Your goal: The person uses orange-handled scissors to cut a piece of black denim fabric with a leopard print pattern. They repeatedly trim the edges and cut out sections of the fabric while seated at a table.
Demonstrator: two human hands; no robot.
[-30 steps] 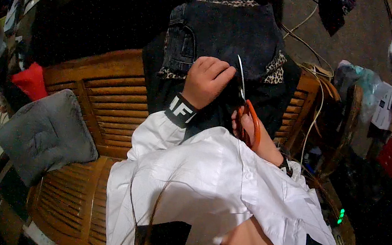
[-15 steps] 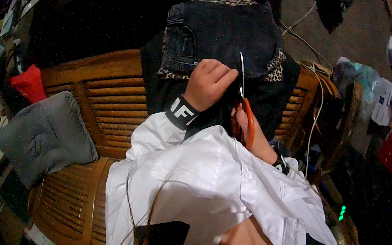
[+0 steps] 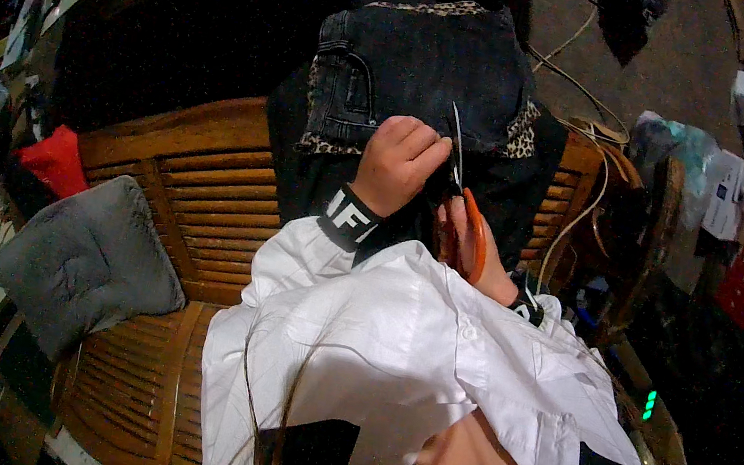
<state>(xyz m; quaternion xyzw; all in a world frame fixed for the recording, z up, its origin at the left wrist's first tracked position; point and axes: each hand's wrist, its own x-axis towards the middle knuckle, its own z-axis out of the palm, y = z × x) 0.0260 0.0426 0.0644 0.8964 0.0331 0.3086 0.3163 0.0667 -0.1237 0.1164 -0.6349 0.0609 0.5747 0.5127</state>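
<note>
Across my lap lies a piece of dark denim (image 3: 433,70) with a pocket at its left and leopard-print fabric (image 3: 521,132) along its edges. My left hand (image 3: 400,165) is closed at the denim's near edge, fingers curled; what it pinches there is hidden or too small to make out. In my right hand (image 3: 458,230) is a pair of scissors (image 3: 476,233) with orange handles, fingers round the grips. Their blades point away from me, just right of my left fingertips, slightly apart and over the near edge of the denim.
I sit on a slatted wooden bench (image 3: 187,192). To the left are a grey cushion (image 3: 92,260) and a red cloth (image 3: 56,161). A pale cord (image 3: 598,193) runs down the right side, near a clear plastic bag (image 3: 676,166) and a white box (image 3: 725,197).
Both hands have stayed nearly in place. The scissor blades have shifted slightly, and the pale cord at the right now hangs in a different curve.
</note>
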